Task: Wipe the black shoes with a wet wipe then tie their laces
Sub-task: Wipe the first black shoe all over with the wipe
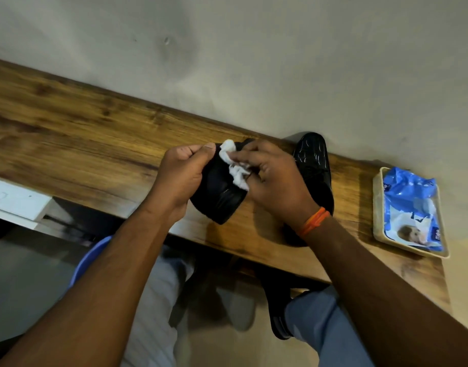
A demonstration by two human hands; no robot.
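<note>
From the head camera, the left hand (181,176) grips a black shoe (219,194), fingers and thumb curled round its upper end, lifting it so that its glossy side faces the person. That hold seems meant to steady it and turn a fresh face toward the cloth. The right hand (271,178) pinches a crumpled white wipe (234,165) against the top of the shoe, fingers bent over it, so the pressure lands where the wipe touches leather. Which part of the shoe lies under the wipe I cannot tell; no laces show.

The second shoe (313,162) lies on the table (69,123) just behind the right hand, toe toward the wall (254,62), within easy reach for its turn. Its heel end is hidden by the wrist, which wears an orange band (313,221).

Well to the right, near the table's end, a pale tray (376,207) holds a blue wipes pack (410,202), kept clear of the work yet near enough for another sheet.

Judging by this, wiping is under way on the first shoe; lacing has not begun.
</note>
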